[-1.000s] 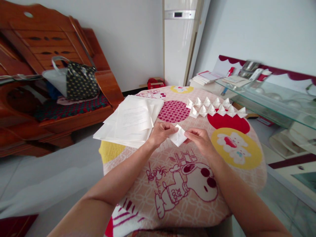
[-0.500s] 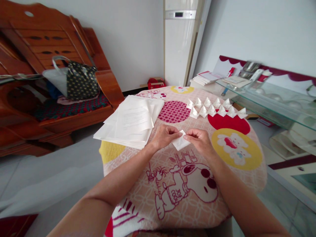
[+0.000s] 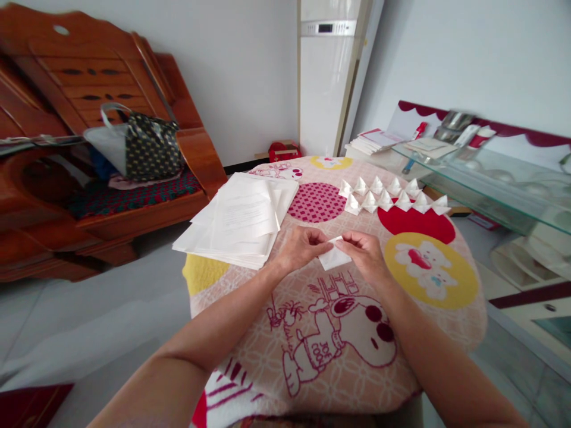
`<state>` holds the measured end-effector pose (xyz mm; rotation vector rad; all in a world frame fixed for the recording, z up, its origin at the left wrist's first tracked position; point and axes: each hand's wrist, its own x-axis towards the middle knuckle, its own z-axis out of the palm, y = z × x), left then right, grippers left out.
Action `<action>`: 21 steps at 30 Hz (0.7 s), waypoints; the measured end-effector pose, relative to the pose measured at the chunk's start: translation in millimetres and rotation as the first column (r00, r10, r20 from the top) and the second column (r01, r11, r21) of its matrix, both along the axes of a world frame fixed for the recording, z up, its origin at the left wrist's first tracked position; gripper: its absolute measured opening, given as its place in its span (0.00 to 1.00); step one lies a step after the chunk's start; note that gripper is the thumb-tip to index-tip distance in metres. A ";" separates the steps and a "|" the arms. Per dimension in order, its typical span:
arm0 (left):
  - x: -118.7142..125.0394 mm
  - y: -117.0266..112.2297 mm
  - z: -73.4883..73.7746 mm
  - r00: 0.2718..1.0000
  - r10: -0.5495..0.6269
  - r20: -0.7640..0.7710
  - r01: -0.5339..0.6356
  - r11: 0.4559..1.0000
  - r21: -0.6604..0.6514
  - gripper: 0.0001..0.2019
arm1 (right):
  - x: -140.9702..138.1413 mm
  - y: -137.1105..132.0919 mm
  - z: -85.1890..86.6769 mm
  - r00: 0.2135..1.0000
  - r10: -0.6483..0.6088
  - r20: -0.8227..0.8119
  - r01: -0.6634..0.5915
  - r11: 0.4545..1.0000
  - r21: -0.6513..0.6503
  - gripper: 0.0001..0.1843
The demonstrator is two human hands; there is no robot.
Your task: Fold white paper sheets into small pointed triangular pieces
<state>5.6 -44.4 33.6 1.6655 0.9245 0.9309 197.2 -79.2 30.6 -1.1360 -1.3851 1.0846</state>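
A small folded white paper piece point(image 3: 334, 258) is held between both my hands over a table under a pink cartoon-print cloth point(image 3: 312, 333). My left hand point(image 3: 301, 246) pinches its left upper edge with thumb and fingers closed. My right hand point(image 3: 366, 252) pinches its right upper edge the same way. To the left lies a stack of white paper sheets point(image 3: 238, 220). Beyond my hands, several small folded white paper shapes point(image 3: 392, 199) stand in two rows.
A wooden bench point(image 3: 89, 148) with a patterned bag point(image 3: 143, 145) stands at left. A tall white air conditioner unit point(image 3: 325, 77) is at the back. A glass shelf point(image 3: 491, 178) with books and containers runs along the right.
The paper piece has been folded flatter and smaller between my fingers, and my hands have closed in on it. The view has shifted slightly.
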 end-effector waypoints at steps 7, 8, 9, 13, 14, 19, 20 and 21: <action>3.9 -1.9 -5.5 0.995 -0.022 0.092 0.028 0.998 -0.060 0.15 | 7.1 0.6 -6.3 0.993 -0.106 -0.060 0.109 0.993 0.045 0.15; 3.5 -2.4 -4.7 0.994 -0.022 0.108 0.030 0.997 -0.074 0.16 | 8.4 1.2 -6.2 0.988 -0.126 -0.087 0.130 0.990 0.050 0.15; 3.2 -3.0 -3.4 0.992 -0.020 0.123 0.030 0.996 -0.082 0.17 | 9.6 1.7 -5.7 0.984 -0.143 -0.109 0.149 0.987 0.057 0.14; 1.8 -5.4 2.5 0.987 0.000 0.162 0.010 0.998 -0.060 0.18 | 11.2 2.8 -3.7 0.974 -0.175 -0.143 0.188 0.979 0.084 0.10; 1.5 -5.8 3.7 0.986 0.004 0.165 0.004 0.999 -0.048 0.18 | 11.1 2.9 -3.6 0.974 -0.175 -0.144 0.189 0.978 0.087 0.09; 0.8 -7.2 6.5 0.988 0.016 0.156 -0.015 1.000 -0.012 0.18 | 9.4 2.7 -3.7 0.976 -0.146 -0.159 0.160 0.984 0.079 0.09; 0.9 -7.2 6.6 0.986 0.016 0.164 -0.013 1.000 -0.019 0.18 | 9.0 2.5 -3.3 0.976 -0.142 -0.164 0.156 0.985 0.078 0.09; 1.1 -7.1 6.6 0.985 0.013 0.175 -0.008 1.000 -0.029 0.18 | 8.5 2.2 -2.8 0.976 -0.139 -0.169 0.153 0.985 0.075 0.10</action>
